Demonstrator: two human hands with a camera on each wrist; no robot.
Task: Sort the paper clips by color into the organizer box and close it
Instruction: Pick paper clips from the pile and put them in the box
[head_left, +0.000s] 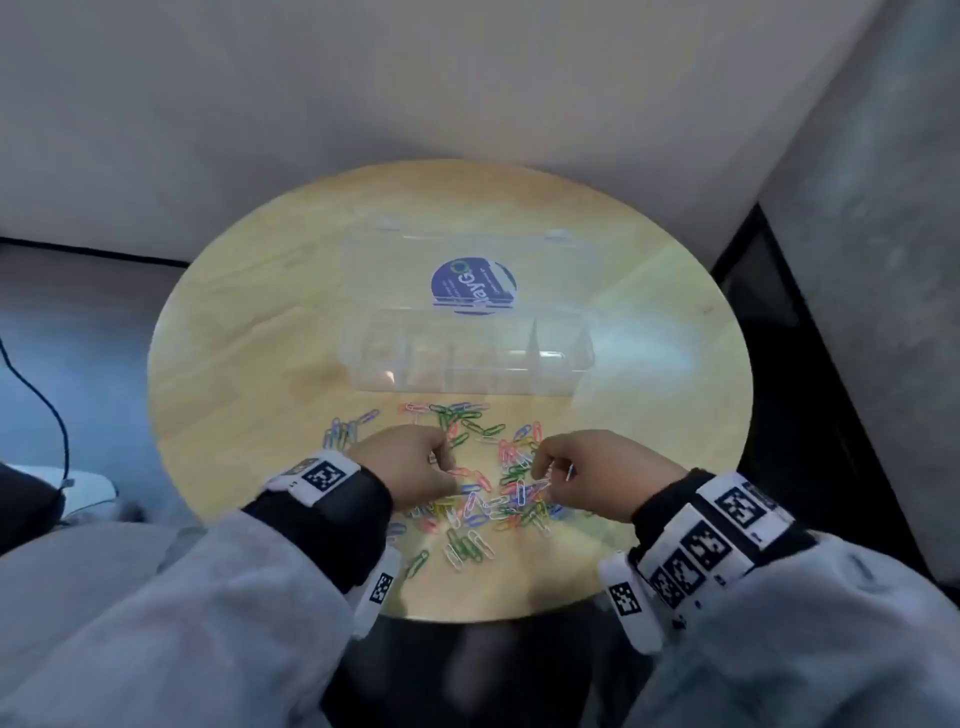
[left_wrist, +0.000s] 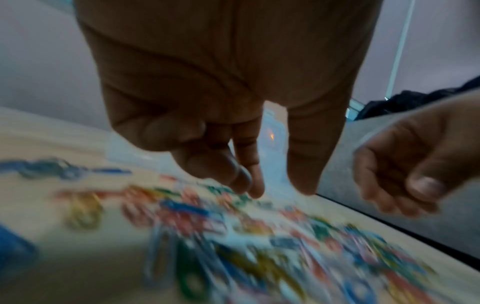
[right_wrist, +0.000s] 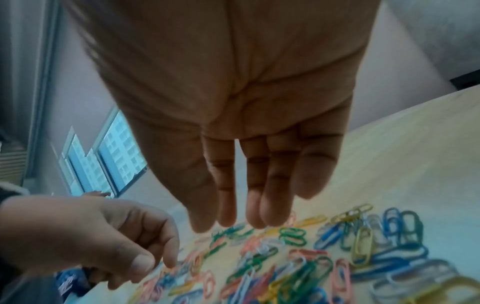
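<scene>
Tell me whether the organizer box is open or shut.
Open. The organizer box has its clear lid swung back behind it, and its divided compartments face up, apparently empty.

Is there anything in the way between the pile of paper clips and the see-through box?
Nothing visible blocks the way. The paper clips lie on the table just in front of the organizer box, whose lid stands open, with bare wood between them.
</scene>
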